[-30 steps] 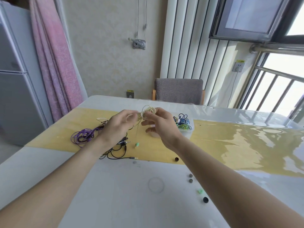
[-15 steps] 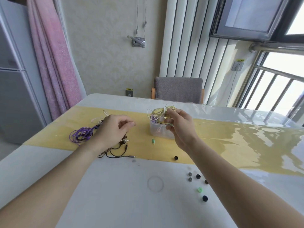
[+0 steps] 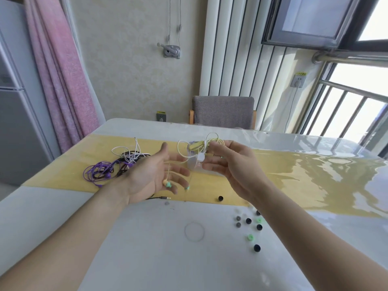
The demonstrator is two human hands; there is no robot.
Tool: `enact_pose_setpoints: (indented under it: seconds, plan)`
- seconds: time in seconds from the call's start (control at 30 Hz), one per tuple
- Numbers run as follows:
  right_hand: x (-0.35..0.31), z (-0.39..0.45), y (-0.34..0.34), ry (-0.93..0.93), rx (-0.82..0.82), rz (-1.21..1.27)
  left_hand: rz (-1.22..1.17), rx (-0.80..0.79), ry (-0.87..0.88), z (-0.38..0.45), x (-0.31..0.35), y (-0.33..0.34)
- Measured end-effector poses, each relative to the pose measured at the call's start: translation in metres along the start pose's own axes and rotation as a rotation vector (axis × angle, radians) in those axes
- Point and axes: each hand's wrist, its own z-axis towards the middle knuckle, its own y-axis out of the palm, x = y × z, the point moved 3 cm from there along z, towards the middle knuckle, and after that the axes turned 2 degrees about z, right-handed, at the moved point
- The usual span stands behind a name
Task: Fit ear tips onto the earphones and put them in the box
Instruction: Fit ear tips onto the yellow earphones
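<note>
Yellow earphones (image 3: 206, 143) pinched in right hand (image 3: 233, 164) grip; left hand (image 3: 154, 175) spread open, palm up.

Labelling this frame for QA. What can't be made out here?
- Clear box, head view: mostly hidden behind both hands and the yellow earphones; contents unreadable.
- Right hand: fingers blurred, so its grip on the cable is unclear.
- Loose ear tips: too small to tell sizes apart.
- Black earphones: buried under the white and purple cables.

Yellow earphones (image 3: 201, 144), mint-green ear tips (image 3: 168, 184)
</note>
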Motion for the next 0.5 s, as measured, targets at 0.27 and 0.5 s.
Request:
enact_pose_setpoints:
  seconds: [0.27, 0.5]
  plan:
    - [0.014, -0.036, -0.023, 0.082, 0.093, -0.183, 0.251, -0.397, -0.115, -0.006, -0.045, 0.034]
    - [0.027, -0.046, -0.04, 0.126, 0.115, -0.169, 0.241, -0.06, -0.107, -0.004, -0.049, 0.024]
